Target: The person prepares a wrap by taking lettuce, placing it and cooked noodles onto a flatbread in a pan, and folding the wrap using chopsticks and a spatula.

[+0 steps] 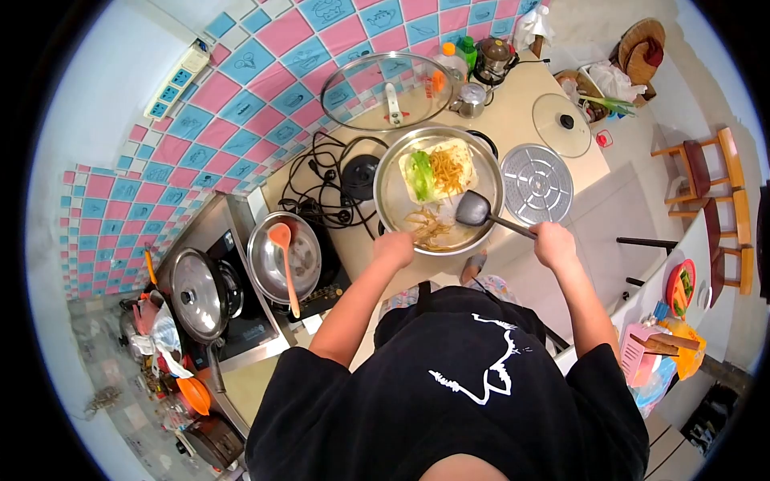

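Note:
A wide steel pan (pixel 387 164) stands on the counter in front of me. In it lies a square pale piece of food (pixel 413 191) topped with green lettuce (pixel 421 172) and shredded yellowish strips (pixel 449 170). More brownish strips (pixel 431 232) are spread over the pan's near side. My right hand (pixel 555 244) is closed around the handle of a dark spatula (pixel 473 208), whose blade rests inside the pan beside the food. At the pan's near-left rim my left hand (pixel 394 250) is closed, apparently gripping the edge by its handle; the fingertips are partly hidden.
A perforated steamer plate (pixel 537 184) and a glass lid (pixel 561 126) lie to the right. Another glass lid (pixel 387 92) leans behind the pan. Tangled black cables (pixel 321 172) lie left, near a steel pot (pixel 257 252) with an orange spoon (pixel 287 268). A lidded wok (pixel 199 293) stands farther left.

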`<state>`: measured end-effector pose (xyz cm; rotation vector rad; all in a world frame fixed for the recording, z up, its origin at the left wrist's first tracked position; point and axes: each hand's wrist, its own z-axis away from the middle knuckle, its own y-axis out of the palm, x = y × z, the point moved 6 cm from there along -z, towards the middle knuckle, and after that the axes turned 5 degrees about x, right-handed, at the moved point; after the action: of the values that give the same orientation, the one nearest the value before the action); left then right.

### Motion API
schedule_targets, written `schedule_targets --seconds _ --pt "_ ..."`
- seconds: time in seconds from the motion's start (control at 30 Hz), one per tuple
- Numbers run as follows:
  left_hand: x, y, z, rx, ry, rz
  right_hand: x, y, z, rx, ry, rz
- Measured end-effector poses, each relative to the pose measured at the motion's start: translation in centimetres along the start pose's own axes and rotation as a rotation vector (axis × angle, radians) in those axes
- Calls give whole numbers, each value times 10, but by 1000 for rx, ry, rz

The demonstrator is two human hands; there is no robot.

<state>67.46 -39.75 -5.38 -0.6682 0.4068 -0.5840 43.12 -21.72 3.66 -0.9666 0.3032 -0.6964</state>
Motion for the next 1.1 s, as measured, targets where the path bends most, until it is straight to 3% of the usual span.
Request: schedule_targets --seconds 0.03,0.33,0.67,0.83,1.1 --pt "2 -5 2 -76 15 26 1 -3 -2 1 -1 0" --pt "39 -16 -1 -70 -162 111 29 -23 -44 113 -193 290" --pt "27 1 -8 -81 -107 112 105 -52 -92 197 -325 471" --pt "18 3 5 72 -103 10 141 -52 -91 83 -495 561" --pt "47 -5 10 -37 -195 140 115 -74 -103 180 -353 577"
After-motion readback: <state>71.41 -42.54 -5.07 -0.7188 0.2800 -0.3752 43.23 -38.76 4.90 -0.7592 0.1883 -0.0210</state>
